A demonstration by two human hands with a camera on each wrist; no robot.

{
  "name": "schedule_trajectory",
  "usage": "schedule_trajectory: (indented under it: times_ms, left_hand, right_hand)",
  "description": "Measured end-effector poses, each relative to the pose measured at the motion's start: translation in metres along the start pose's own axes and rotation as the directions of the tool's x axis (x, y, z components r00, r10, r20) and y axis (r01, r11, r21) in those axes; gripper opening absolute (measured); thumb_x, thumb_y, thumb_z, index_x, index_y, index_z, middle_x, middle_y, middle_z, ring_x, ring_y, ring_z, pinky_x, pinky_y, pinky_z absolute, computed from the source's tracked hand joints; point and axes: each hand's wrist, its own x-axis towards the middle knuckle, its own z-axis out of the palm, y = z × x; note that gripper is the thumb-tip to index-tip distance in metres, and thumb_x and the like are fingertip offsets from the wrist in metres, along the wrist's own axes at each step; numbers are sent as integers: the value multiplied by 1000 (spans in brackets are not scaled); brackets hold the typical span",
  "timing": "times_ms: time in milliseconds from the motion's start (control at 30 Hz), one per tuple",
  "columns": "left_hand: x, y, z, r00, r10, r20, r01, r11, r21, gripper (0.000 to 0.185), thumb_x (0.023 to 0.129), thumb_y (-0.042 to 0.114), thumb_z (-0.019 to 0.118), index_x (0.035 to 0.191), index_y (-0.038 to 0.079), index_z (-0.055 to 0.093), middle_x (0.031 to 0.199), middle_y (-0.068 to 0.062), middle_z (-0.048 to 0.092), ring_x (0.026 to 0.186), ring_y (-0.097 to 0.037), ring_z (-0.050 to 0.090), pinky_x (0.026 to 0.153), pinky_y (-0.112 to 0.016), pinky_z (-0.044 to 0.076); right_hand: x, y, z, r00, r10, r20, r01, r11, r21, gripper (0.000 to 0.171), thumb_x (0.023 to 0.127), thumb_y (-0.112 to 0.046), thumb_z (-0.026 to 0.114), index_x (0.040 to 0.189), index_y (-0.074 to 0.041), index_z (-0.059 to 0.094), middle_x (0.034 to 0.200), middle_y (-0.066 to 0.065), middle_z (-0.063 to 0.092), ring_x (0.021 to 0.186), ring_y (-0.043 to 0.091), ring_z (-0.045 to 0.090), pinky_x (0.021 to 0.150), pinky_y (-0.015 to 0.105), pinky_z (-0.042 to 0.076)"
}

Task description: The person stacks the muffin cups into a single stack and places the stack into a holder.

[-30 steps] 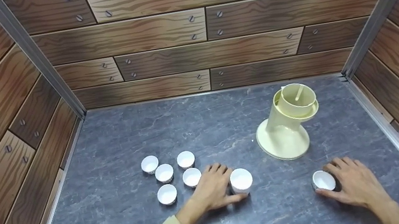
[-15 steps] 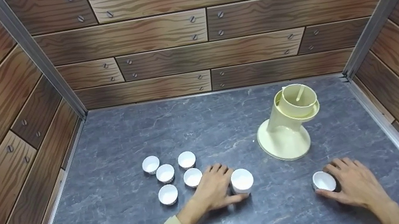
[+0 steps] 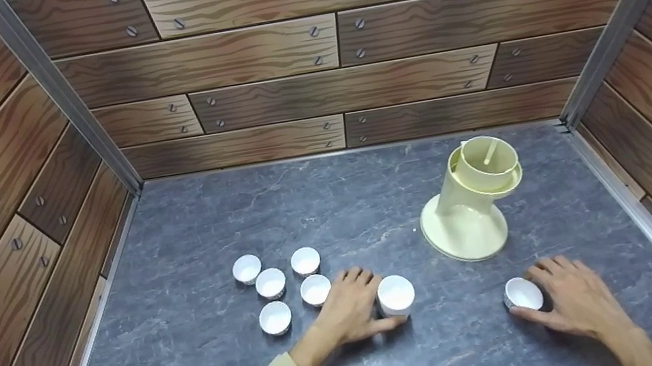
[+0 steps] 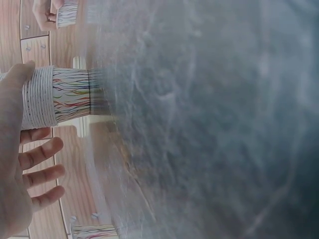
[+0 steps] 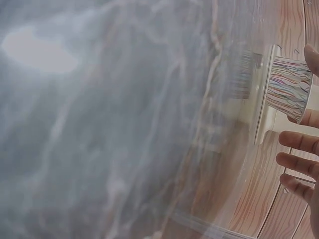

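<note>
My left hand (image 3: 365,304) holds a stack of white paper cups (image 3: 395,294) standing on the grey table (image 3: 191,229), thumb in front and fingers behind. In the left wrist view the thumb of that hand (image 4: 17,124) lies on the striped stack (image 4: 65,97). My right hand (image 3: 542,294) pinches a single paper cup (image 3: 523,294), slightly tilted, near the table's front right. The right wrist view shows this cup (image 5: 291,87) with coloured stripes, and the fingers (image 5: 299,149) spread beside it.
Several single white cups (image 3: 270,282) stand left of my left hand. A cream plastic cone-shaped holder (image 3: 471,203) stands at the right rear, also seen as a cream base (image 5: 266,112). Wood-patterned walls (image 3: 344,86) close in three sides.
My right hand has drawn the single cup slightly left and a little farther from me. The left hand and the stack have stayed put.
</note>
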Motion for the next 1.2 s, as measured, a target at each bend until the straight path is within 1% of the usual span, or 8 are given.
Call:
schedule_trajectory:
  times_ms: [167,300,467,633,833,1067,1200]
  left_hand:
    - [1,0,-1,1000,4,0,-4,1000,3,75,89,84,54,124,18,66,115,0,71,107,-19,64,92,-38,52]
    - [1,1,-1,1000,-2,18,2,1000,-7,77,90,85,51,126,18,65,117,0,71,110,-20,65,94,-39,53]
    - [1,1,-1,999,-8,35,8,1000,-13,78,91,85,50,128,18,65,119,-1,71,112,-20,66,96,-39,53]
    - [0,1,-1,1000,-6,30,7,1000,-24,76,91,83,53,128,18,65,119,-1,71,111,-20,65,96,-40,53]
    - [0,1,0,1000,-9,25,10,1000,-20,76,90,83,54,126,18,66,118,-1,71,110,-20,65,95,-40,53]
    - [0,2,0,999,-17,30,18,1000,-25,76,90,83,55,127,17,65,119,-2,71,112,-20,65,96,-41,53]
    - [-1,2,1,1000,-17,19,18,1000,-22,76,89,83,57,127,17,66,118,-1,71,111,-20,64,96,-40,52]
  right_hand:
    - [2,-4,0,1000,5,4,-5,1000,19,70,74,-75,79,108,-14,73,110,14,71,105,37,67,87,58,52]
    - [4,-7,1,1000,-7,-23,8,999,37,66,73,-72,82,105,-16,73,106,9,70,100,33,67,84,55,52]
    - [8,-10,0,999,-19,-37,20,999,50,64,73,-72,83,106,-17,74,106,8,71,101,32,67,84,54,52]
    - [13,-15,1,998,-33,-60,37,997,63,62,73,-71,83,105,-18,74,104,7,70,99,30,66,83,52,52]
    - [18,-20,3,994,-58,-89,64,995,77,61,73,-70,83,104,-18,73,101,4,68,96,28,65,86,51,53]
    - [24,-25,4,989,-87,-121,96,993,64,61,71,-70,85,103,-19,73,98,2,67,91,24,63,79,45,50]
    - [25,-27,4,989,-92,-116,102,992,75,61,72,-70,84,105,-21,73,99,1,67,92,23,63,80,45,50]
